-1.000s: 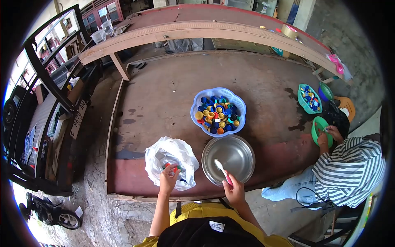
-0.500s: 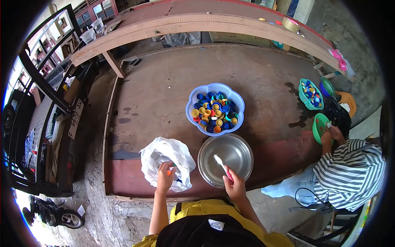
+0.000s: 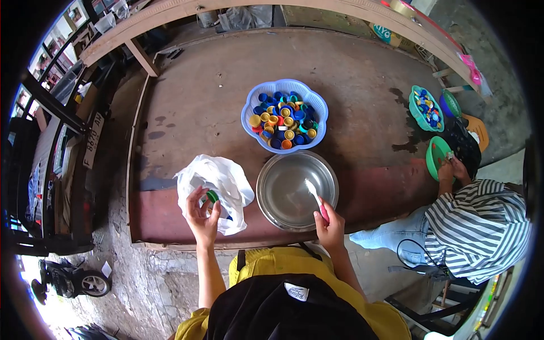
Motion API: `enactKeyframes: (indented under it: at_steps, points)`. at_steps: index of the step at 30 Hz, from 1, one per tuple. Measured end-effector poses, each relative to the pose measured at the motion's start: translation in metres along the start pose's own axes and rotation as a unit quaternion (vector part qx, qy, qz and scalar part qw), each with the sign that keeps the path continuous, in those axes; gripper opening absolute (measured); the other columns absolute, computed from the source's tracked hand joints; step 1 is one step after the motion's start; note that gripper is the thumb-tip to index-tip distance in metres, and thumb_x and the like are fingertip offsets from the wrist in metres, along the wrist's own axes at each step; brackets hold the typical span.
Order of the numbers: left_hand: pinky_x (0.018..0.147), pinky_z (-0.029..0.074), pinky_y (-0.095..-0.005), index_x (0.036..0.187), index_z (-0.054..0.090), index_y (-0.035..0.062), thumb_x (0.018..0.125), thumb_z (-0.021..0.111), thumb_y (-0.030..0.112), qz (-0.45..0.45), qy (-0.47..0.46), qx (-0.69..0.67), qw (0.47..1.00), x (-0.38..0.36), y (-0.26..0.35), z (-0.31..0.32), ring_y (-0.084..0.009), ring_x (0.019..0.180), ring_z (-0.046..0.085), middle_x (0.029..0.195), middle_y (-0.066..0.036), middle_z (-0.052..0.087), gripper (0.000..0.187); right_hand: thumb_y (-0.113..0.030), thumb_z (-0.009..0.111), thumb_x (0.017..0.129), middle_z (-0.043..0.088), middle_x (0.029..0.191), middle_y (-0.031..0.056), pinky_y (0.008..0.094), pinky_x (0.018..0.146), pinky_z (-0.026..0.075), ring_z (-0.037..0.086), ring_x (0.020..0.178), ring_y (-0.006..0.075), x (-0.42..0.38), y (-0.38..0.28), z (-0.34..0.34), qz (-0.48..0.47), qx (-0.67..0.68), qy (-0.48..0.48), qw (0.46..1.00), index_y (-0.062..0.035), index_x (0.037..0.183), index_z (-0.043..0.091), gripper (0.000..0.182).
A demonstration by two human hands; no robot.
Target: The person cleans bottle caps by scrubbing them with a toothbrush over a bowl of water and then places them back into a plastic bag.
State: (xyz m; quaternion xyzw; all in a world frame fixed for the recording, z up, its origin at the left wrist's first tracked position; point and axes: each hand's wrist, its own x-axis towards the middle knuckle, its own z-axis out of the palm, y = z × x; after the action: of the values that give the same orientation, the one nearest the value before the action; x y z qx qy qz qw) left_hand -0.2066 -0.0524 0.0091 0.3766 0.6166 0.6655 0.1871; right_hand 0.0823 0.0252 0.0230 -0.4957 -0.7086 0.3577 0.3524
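My left hand [image 3: 203, 218] is over the mouth of a white plastic bag [image 3: 231, 175], with a green bottle cap [image 3: 212, 196] pinched between the fingers and thumb. More caps show only partly inside the bag. My right hand [image 3: 330, 226] grips a toothbrush [image 3: 323, 212] by its pink and white handle. The white bristle end points up over a steel basin [image 3: 283, 198], which seems to hold clear water. Just behind the basin, a blue plastic basket [image 3: 255, 93] is heaped with blue, yellow, orange and green bottle caps.
On the right, a person in a striped shirt [image 3: 481, 226] works with both hands at a green bowl [image 3: 435, 156]. Behind it stands a teal basket [image 3: 416, 107] of caps. A wooden beam [image 3: 243, 10] crosses the far side of the brown tabletop [image 3: 198, 113].
The table has shifted up and slightly left in view. An orange piece showed by my left fingers before; now a green cap is there. My right hand still holds the toothbrush over the basin.
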Motion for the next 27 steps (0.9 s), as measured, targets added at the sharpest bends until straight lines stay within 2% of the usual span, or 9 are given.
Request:
enactKeyframes:
  at_steps: [6, 8, 10, 12, 16, 20, 21, 25, 27]
  points:
    - [0.079, 0.050, -0.0302, 0.124, 0.045, -0.0015, 0.072, 0.073, 0.000, 0.040, -0.074, 0.020, 0.996, -0.020, 0.038, 0.047, -0.0178, 0.092, 0.059, 0.103, -0.012, 0.059, 0.060, -0.004, 0.056, 0.085, 0.064, 0.094, 0.0214, 0.0295, 0.072, 0.050, 0.066, 0.083, 0.0255, -0.004, 0.013, -0.018, -0.050, 0.010, 0.020, 0.999, 0.0035, 0.117, 0.054, 0.033]
    - [0.076, 0.050, -0.0297, 0.120, 0.049, -0.0024, 0.072, 0.074, 0.005, 0.063, -0.127, 0.097, 0.985, -0.028, 0.038, 0.063, -0.0188, 0.086, 0.061, 0.098, -0.013, 0.061, 0.054, -0.004, 0.056, 0.084, 0.064, 0.096, 0.0214, 0.0294, 0.073, 0.050, 0.066, 0.084, 0.0259, -0.006, 0.015, -0.027, -0.028, 0.005, 0.016, 0.999, 0.0039, 0.116, 0.054, 0.033]
    - [0.073, 0.049, -0.0323, 0.105, 0.059, -0.0001, 0.074, 0.073, 0.009, 0.116, -0.175, 0.170, 0.963, -0.034, 0.041, 0.081, -0.0244, 0.081, 0.061, 0.095, -0.014, 0.061, 0.035, -0.003, 0.056, 0.084, 0.064, 0.097, 0.0215, 0.0294, 0.074, 0.050, 0.066, 0.086, 0.0263, -0.009, 0.016, -0.037, 0.011, -0.002, 0.012, 1.000, 0.0042, 0.116, 0.054, 0.032]
    - [0.073, 0.050, -0.0358, 0.101, 0.060, 0.0008, 0.075, 0.071, 0.009, 0.081, -0.217, 0.151, 0.961, -0.040, 0.039, 0.099, -0.0281, 0.082, 0.061, 0.095, -0.013, 0.060, 0.029, -0.003, 0.056, 0.085, 0.064, 0.098, 0.0216, 0.0293, 0.074, 0.050, 0.065, 0.086, 0.0260, -0.014, 0.025, -0.042, -0.011, 0.003, 0.034, 0.999, 0.0044, 0.116, 0.054, 0.032]
    - [0.075, 0.049, -0.0379, 0.099, 0.059, 0.0008, 0.072, 0.070, 0.006, 0.106, -0.285, 0.177, 0.936, -0.041, 0.013, 0.127, -0.0328, 0.087, 0.059, 0.094, -0.014, 0.059, 0.030, -0.003, 0.056, 0.085, 0.063, 0.098, 0.0216, 0.0290, 0.074, 0.049, 0.065, 0.087, 0.0250, -0.026, 0.036, -0.055, 0.007, -0.010, 0.034, 0.999, 0.0048, 0.116, 0.054, 0.032]
    - [0.082, 0.046, -0.0411, 0.112, 0.051, 0.0041, 0.072, 0.068, 0.006, 0.112, -0.324, 0.219, 0.913, -0.039, -0.020, 0.150, -0.0347, 0.092, 0.057, 0.098, -0.015, 0.060, 0.043, -0.005, 0.056, 0.085, 0.063, 0.100, 0.0225, 0.0295, 0.074, 0.049, 0.065, 0.088, 0.0250, -0.035, 0.044, -0.064, 0.021, -0.014, 0.025, 0.999, 0.0052, 0.117, 0.054, 0.033]
    - [0.084, 0.046, -0.0419, 0.123, 0.043, 0.0080, 0.072, 0.067, 0.006, 0.110, -0.342, 0.236, 0.903, -0.037, -0.025, 0.154, -0.0347, 0.095, 0.057, 0.100, -0.014, 0.061, 0.057, -0.005, 0.055, 0.085, 0.063, 0.100, 0.0228, 0.0298, 0.074, 0.049, 0.065, 0.089, 0.0257, -0.036, 0.042, -0.067, 0.029, -0.018, 0.019, 0.999, 0.0052, 0.117, 0.054, 0.033]
    - [0.086, 0.047, -0.0411, 0.136, 0.028, 0.0141, 0.070, 0.068, 0.006, 0.027, -0.371, 0.266, 0.889, -0.036, -0.040, 0.165, -0.0335, 0.097, 0.057, 0.103, -0.011, 0.063, 0.078, -0.005, 0.055, 0.085, 0.063, 0.098, 0.0229, 0.0305, 0.073, 0.049, 0.065, 0.087, 0.0287, -0.039, 0.045, -0.074, 0.014, -0.028, 0.030, 0.999, 0.0046, 0.117, 0.054, 0.033]
    - [0.084, 0.048, -0.0415, 0.136, 0.028, 0.0142, 0.070, 0.068, 0.006, 0.009, -0.377, 0.262, 0.889, -0.037, -0.044, 0.168, -0.0335, 0.096, 0.058, 0.103, -0.012, 0.063, 0.078, -0.005, 0.055, 0.085, 0.063, 0.098, 0.0226, 0.0310, 0.072, 0.049, 0.065, 0.086, 0.0298, -0.039, 0.046, -0.076, 0.018, -0.030, 0.031, 0.999, 0.0041, 0.117, 0.054, 0.033]
